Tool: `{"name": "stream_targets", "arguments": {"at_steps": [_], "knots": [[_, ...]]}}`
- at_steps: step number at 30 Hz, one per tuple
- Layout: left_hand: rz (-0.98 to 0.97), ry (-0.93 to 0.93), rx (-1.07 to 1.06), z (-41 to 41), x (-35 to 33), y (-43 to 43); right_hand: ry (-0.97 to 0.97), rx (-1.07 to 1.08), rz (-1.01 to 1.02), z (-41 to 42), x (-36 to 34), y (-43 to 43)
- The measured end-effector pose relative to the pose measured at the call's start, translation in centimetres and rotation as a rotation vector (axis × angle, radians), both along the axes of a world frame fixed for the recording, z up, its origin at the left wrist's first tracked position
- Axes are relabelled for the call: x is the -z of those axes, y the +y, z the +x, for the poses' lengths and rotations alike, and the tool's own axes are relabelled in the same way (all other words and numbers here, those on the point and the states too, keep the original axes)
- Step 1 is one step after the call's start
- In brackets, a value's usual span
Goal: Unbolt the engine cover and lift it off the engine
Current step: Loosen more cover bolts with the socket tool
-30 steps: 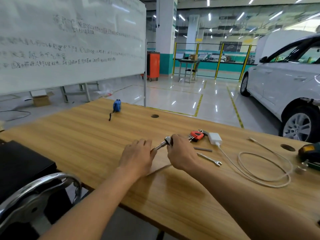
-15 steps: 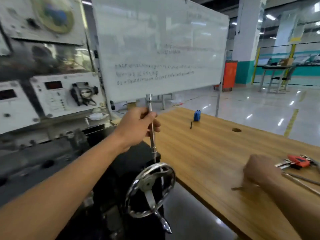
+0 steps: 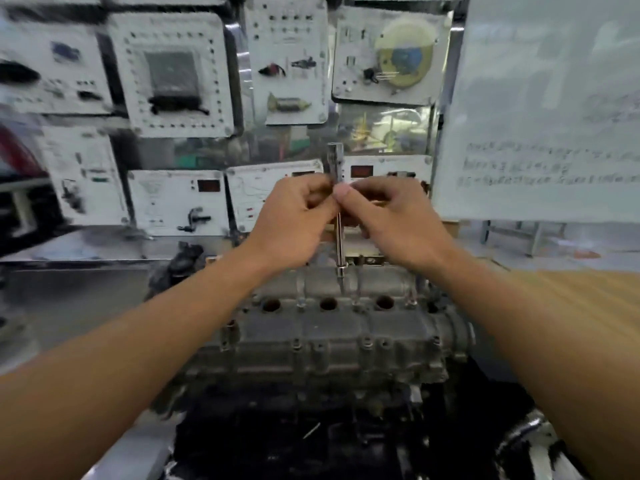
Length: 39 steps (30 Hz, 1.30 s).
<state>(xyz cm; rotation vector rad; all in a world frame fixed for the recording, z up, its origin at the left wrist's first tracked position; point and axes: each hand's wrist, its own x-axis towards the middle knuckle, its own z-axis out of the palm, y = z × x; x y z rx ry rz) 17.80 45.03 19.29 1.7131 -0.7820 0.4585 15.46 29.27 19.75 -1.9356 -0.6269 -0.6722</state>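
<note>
Right grip (image 3: 391, 216) now joins left grip (image 3: 294, 220) on upright driver (image 3: 339, 237) over engine (image 3: 329, 336).

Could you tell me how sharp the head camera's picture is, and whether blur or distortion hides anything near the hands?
Head view: motion blur smears everything, worst on the wall panels at left; whiteboard writing unreadable. Head view: wide-angle bowing at the edges. Head view: left hand, right hand, tool and engine cover recognisable; the tool tip's seating too soft to judge.
</note>
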Motion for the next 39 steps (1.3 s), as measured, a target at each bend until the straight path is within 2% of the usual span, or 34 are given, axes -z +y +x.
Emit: {"name": "stream_targets", "arguments": {"at_steps": [5,11,22,39], "knots": [[-0.046,-0.047,0.003,1.0,1.5,3.6,-0.087,-0.081,0.084,2.4,0.9,3.3],[-0.065,-0.079,-0.037,2.2,4.0,4.3,-0.095,-0.108,0.226,4.3,2.2,6.0],[-0.132,-0.092,-0.02,2.5,4.6,4.7,-0.177,-0.121,0.151,4.4,2.0,6.2],[-0.127,-0.094,-0.038,2.0,5.0,5.0,-0.158,-0.136,0.178,4.6,2.7,7.0]]}}
